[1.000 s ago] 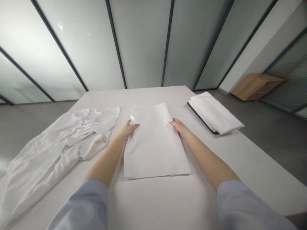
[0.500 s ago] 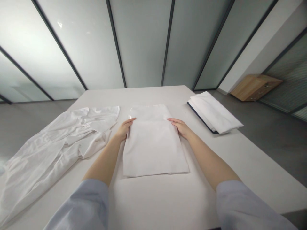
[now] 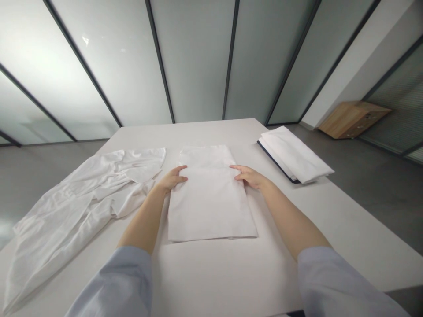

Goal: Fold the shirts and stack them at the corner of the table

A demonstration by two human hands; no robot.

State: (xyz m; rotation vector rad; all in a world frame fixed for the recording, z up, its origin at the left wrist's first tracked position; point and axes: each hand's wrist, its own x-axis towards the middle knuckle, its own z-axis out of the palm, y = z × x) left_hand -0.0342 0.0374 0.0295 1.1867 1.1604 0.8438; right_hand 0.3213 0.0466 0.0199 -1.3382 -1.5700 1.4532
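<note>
A folded white cloth [image 3: 211, 207] lies flat in the middle of the white table [image 3: 231, 273]. A faint crease crosses it between my hands. My left hand [image 3: 172, 179] is at the cloth's left edge, with finger and thumb closed on the fabric there. My right hand [image 3: 250, 176] mirrors it at the right edge, its fingertips pinched on the cloth. Both forearms reach out from light blue sleeves.
A crumpled white shirt [image 3: 82, 198] sprawls over the table's left side, down to its near left edge. A stack of folded white cloth with a dark layer underneath [image 3: 294, 154] sits at the right edge. A wooden cabinet [image 3: 353, 118] stands on the floor far right.
Both hands have slid a little away from me along the cloth's sides. A crease now shows across the cloth at their level. The cloth's near edge sits slightly farther from me.
</note>
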